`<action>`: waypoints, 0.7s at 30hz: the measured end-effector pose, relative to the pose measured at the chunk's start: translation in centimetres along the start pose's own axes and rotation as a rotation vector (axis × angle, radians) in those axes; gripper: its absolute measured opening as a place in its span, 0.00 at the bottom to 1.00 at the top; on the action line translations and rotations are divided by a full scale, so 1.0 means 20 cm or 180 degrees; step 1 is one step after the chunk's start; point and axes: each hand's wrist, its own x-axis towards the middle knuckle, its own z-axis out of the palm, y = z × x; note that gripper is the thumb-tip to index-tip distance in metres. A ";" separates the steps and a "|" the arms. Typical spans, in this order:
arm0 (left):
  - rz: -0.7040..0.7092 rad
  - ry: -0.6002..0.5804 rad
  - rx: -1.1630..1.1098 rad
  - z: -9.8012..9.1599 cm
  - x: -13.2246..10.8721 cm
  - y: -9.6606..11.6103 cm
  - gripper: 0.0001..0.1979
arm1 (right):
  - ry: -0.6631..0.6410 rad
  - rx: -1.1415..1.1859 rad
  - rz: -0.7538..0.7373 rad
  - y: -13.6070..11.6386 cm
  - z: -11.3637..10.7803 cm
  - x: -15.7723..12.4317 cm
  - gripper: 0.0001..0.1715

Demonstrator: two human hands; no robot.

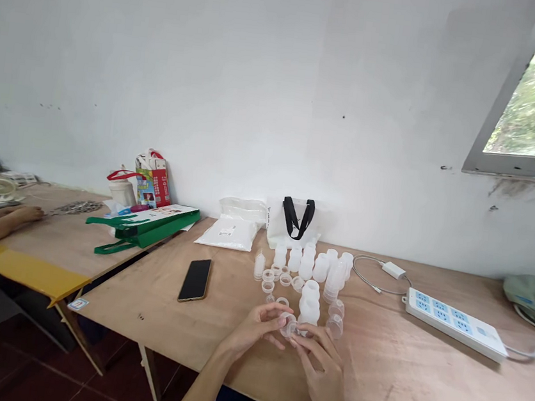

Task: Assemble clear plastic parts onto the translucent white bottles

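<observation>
My left hand pinches a clear plastic ring-shaped cap above the front part of the table. Close against its right side, the fingertips of my right hand are pressed together; what they grip is too small to make out. Just behind my hands is a group of white rounded bottles. Several clear rings lie to the left of the bottles. Beside my right hand are clear cup-like pieces, and taller clear cylinders stand farther back.
A phone lies left of my hands. At the back are a white plastic package and a white bag with black handles. A power strip is at right. Another person's hand rests on the left table, near a green bag.
</observation>
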 end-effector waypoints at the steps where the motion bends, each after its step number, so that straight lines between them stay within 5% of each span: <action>1: -0.0011 -0.0065 0.0028 0.00 0.00 0.00 0.28 | 0.0003 -0.0021 0.0020 0.00 0.00 0.00 0.12; 4: -0.0032 -0.0169 0.0109 0.01 0.00 0.00 0.27 | -0.0127 -0.0001 0.0093 0.01 0.01 0.00 0.10; 10: 0.0030 0.0285 0.0055 0.01 -0.01 0.03 0.29 | -0.0414 0.0161 -0.0024 0.04 0.04 -0.04 0.11; 21: -0.0035 -0.0006 0.0064 0.02 -0.02 0.03 0.27 | -0.0200 -0.0125 -0.0151 0.05 0.03 -0.06 0.10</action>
